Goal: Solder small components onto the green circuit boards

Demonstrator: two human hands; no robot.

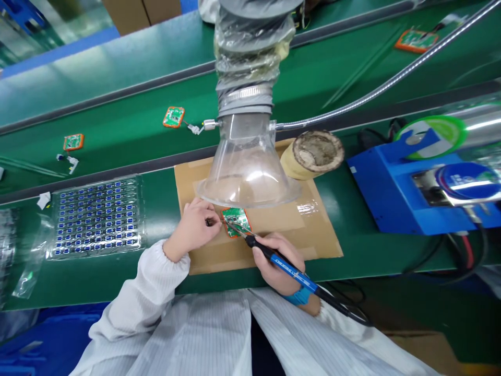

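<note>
A green circuit board with an orange rim (239,230) lies on the cardboard sheet in front of me, partly under the edge of the clear fume hood. My right hand (279,263) is wrapped round a blue and black soldering iron (290,268), whose metal tip reaches over the middle of the board. At the board's left edge, my left hand (198,228) is closed in a pinch. Something small and dark shows between its fingers, too small to name.
The clear fume hood (250,162) hangs low above the cardboard (313,230). A round, crusted pot (318,151) stands behind it. At right is a blue solder feeder-like stand (387,193). A tray of small blue parts (97,216) lies left. Boards with leads (174,117) sit on the belt.
</note>
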